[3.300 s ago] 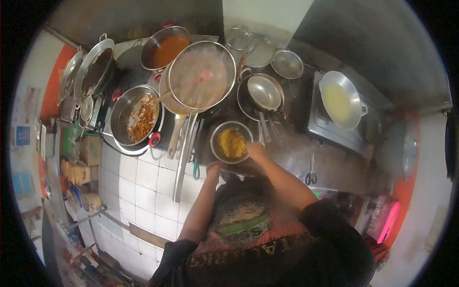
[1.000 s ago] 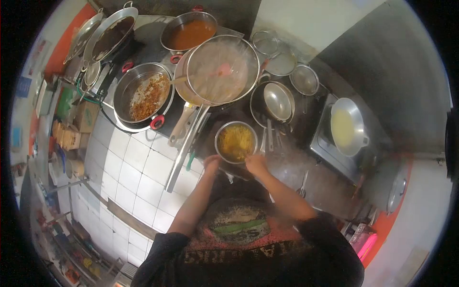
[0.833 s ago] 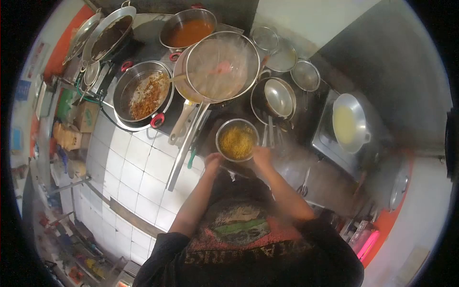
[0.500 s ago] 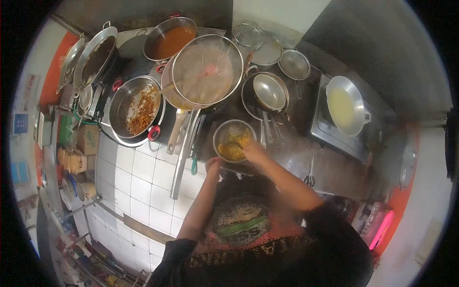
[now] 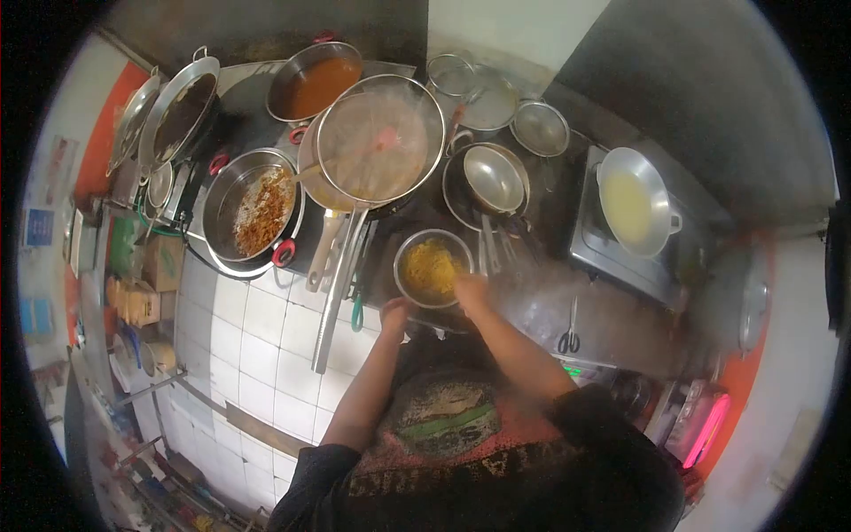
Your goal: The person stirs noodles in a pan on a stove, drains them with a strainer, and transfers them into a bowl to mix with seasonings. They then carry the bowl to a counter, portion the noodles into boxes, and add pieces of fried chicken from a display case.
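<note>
A round metal bowl (image 5: 398, 266) holding a yellow, crumbly mixture (image 5: 431, 266) sits at the counter's front edge. At its lower left rim is my left hand (image 5: 395, 314), fingers closed and seemingly gripping the rim. My right hand (image 5: 470, 291) is closed at the bowl's right side, its fingertips over the mixture. Whatever it holds is hidden by the fingers and blur. Just left of the bowl, the long handle of a big strainer (image 5: 381, 137) juts past the counter edge, beside a wooden handle (image 5: 326, 253).
A pot with browned bits (image 5: 266, 213) stands left, an orange-liquid pot (image 5: 324, 84) behind. A small pan (image 5: 494, 177) and sieves (image 5: 539, 129) lie behind the bowl. Right are a wok with pale yellow liquid (image 5: 634, 202) on a stove and scissors (image 5: 569, 337). Steam blurs the right counter.
My right hand has shifted slightly down and right within the bowl's edge. The yellow mixture now lies heaped toward the middle, and a utensil glimpsed in it earlier is no longer distinct.
</note>
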The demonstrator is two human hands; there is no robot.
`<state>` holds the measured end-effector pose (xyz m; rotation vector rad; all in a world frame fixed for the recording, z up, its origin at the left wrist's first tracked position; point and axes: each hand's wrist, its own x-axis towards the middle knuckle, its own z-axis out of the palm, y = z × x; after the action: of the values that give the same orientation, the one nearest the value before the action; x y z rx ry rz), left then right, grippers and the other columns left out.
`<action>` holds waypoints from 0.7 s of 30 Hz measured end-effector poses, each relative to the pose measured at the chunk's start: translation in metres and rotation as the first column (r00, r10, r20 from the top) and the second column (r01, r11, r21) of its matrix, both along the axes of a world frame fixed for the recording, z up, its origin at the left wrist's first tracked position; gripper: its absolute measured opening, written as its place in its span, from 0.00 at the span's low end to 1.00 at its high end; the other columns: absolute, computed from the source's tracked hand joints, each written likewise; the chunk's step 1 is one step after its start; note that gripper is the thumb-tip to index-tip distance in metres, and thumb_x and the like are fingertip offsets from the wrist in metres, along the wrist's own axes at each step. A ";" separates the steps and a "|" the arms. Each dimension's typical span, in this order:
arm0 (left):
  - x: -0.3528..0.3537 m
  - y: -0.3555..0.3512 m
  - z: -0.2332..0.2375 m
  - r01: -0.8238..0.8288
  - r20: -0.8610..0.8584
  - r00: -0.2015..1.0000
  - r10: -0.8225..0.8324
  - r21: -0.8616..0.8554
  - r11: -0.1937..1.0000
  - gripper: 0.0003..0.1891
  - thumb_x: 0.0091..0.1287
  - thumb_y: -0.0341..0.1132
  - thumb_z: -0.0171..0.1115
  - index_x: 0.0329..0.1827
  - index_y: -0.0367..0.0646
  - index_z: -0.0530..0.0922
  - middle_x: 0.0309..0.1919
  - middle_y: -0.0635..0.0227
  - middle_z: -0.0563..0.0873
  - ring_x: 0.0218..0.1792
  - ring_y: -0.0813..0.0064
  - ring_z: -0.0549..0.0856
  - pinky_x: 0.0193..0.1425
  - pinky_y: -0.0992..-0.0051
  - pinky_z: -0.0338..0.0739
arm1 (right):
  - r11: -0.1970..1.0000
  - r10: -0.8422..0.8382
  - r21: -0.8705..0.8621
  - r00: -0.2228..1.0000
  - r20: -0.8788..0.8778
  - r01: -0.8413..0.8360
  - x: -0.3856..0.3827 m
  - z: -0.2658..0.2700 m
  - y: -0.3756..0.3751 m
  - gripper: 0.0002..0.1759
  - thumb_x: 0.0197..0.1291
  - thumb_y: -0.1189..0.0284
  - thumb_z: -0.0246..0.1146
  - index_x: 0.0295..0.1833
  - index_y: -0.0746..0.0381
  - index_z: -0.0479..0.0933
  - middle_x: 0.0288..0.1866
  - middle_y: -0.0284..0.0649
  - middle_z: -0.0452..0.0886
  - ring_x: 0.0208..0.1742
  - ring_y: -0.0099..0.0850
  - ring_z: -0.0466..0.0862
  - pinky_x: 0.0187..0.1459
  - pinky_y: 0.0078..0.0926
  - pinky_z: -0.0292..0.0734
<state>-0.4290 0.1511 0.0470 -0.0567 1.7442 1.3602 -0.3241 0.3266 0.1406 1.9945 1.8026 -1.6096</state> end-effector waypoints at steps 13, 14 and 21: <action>0.008 -0.003 -0.007 -0.082 0.122 0.990 0.071 0.090 0.993 0.10 0.60 0.36 0.65 0.35 0.36 0.83 0.35 0.64 0.86 0.38 0.73 0.81 0.47 0.71 0.72 | 0.828 0.423 0.298 0.878 0.226 -0.475 0.016 0.014 0.002 0.15 0.59 0.63 0.57 0.38 0.63 0.82 0.37 0.54 0.82 0.41 0.51 0.82 0.45 0.45 0.76; 0.009 -0.005 -0.009 -0.080 0.134 0.988 0.072 0.049 0.996 0.10 0.60 0.35 0.65 0.35 0.35 0.83 0.35 0.64 0.86 0.39 0.73 0.81 0.49 0.71 0.72 | 0.829 0.425 0.289 0.875 0.230 -0.479 0.019 0.013 0.005 0.17 0.60 0.61 0.57 0.41 0.63 0.82 0.39 0.56 0.81 0.43 0.50 0.82 0.46 0.45 0.75; 0.011 0.003 -0.009 -0.137 0.265 0.957 0.122 0.036 0.990 0.14 0.61 0.34 0.64 0.44 0.32 0.80 0.39 0.61 0.86 0.45 0.71 0.81 0.54 0.71 0.71 | 0.762 0.584 0.264 0.804 0.112 -0.591 0.044 0.019 -0.014 0.17 0.61 0.61 0.57 0.44 0.62 0.82 0.39 0.54 0.82 0.42 0.50 0.82 0.46 0.42 0.75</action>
<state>-0.4180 0.1541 0.0382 -0.3128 1.5026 1.4229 -0.2802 0.3127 0.1599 1.2681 2.4340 -1.1687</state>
